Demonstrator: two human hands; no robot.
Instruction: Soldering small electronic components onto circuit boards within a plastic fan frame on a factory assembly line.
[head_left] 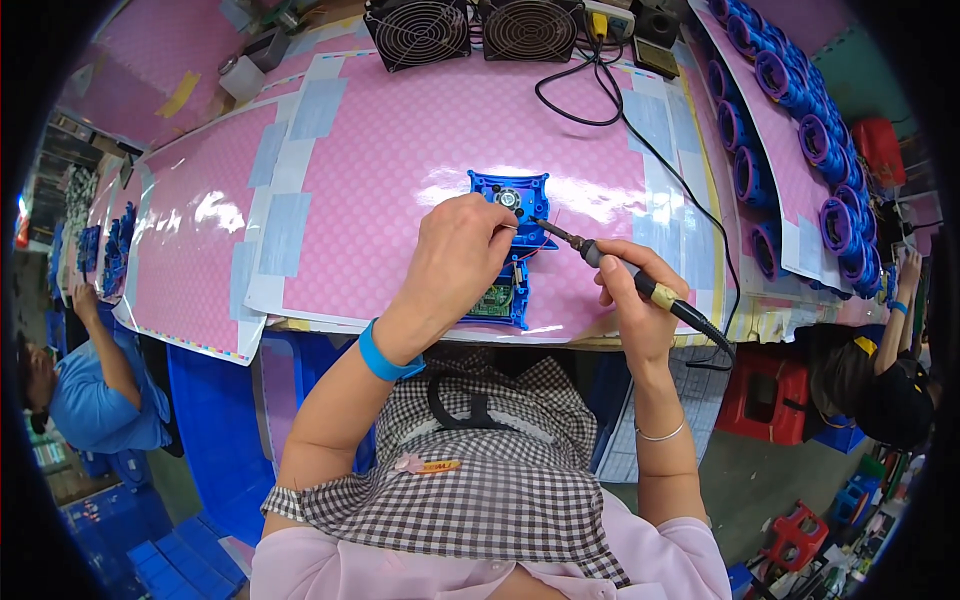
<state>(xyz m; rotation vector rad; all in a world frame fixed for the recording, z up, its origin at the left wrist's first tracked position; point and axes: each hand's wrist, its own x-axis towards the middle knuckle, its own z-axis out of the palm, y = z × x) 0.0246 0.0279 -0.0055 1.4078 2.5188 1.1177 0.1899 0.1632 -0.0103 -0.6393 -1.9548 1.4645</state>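
Observation:
My right hand [642, 300] grips a soldering iron [592, 252] like a pen, its tip pointing left into an upper blue plastic housing half [536, 186]. Inside that half sits a round metal-and-black part that looks like a small speaker [509, 199]. My left hand [455, 245] reaches over the housing's left side with fingers pinched close to the iron's tip. A thin pale wire shows at those fingertips; its kind is unclear. Nearer me lies a second blue housing half [522, 312] holding a green circuit board [492, 301]. Thin red wires [543, 244] run beside the two halves.
Two black fans [418, 32] stand at the table's far edge. The iron's black cord [690, 190] loops along the right. Racks of blue-and-purple round parts [840, 225] fill the right side. Pink sheeting [370, 180] covers the table. Other people sit left [105, 390] and right [890, 380].

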